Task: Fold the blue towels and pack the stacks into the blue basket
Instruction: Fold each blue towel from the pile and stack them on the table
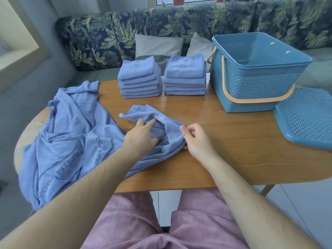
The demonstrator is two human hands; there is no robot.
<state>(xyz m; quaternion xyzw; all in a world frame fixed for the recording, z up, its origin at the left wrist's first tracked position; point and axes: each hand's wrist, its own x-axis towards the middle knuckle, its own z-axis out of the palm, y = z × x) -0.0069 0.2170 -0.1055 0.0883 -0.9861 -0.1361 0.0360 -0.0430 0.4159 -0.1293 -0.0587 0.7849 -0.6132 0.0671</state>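
Our right hand pinches the crumpled towel at its right edge, our left hand lies straight-fingered on its middle, and the loose corner points far-left.

Basket lid partly off-frame right

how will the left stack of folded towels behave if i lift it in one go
Probably floppy: the left stack is soft cloth with sagging, uneven edges. Likely to slump or shed layers, since the folded towels only rest on each other.
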